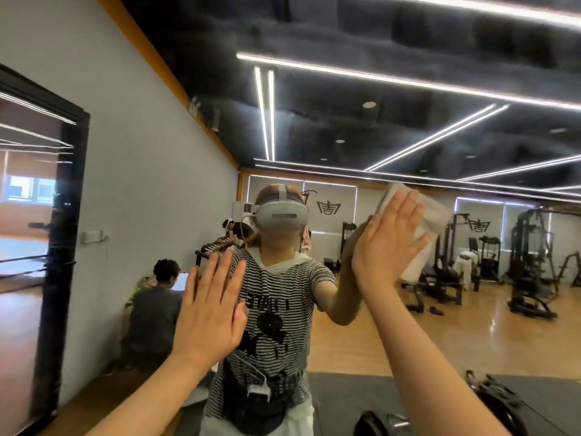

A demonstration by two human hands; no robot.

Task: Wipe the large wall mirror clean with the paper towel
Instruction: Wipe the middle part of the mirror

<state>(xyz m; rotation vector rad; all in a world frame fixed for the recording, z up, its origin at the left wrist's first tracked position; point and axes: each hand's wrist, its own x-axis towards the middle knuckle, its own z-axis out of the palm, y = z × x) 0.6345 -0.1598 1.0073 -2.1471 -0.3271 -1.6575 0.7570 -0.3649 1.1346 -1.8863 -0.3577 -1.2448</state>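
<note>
The large wall mirror fills most of the head view and reflects a gym room and my own figure. My right hand lies flat with straight fingers, pressing a white paper towel against the glass at upper right. The towel shows above and to the right of the fingers. My left hand is flat against the mirror lower left of centre, fingers straight and spread, holding nothing.
A black-framed doorway stands in the grey wall at left. The reflection shows weight machines on a wooden floor, a seated person by the wall, and dark mats low down. Dark gear sits at bottom right.
</note>
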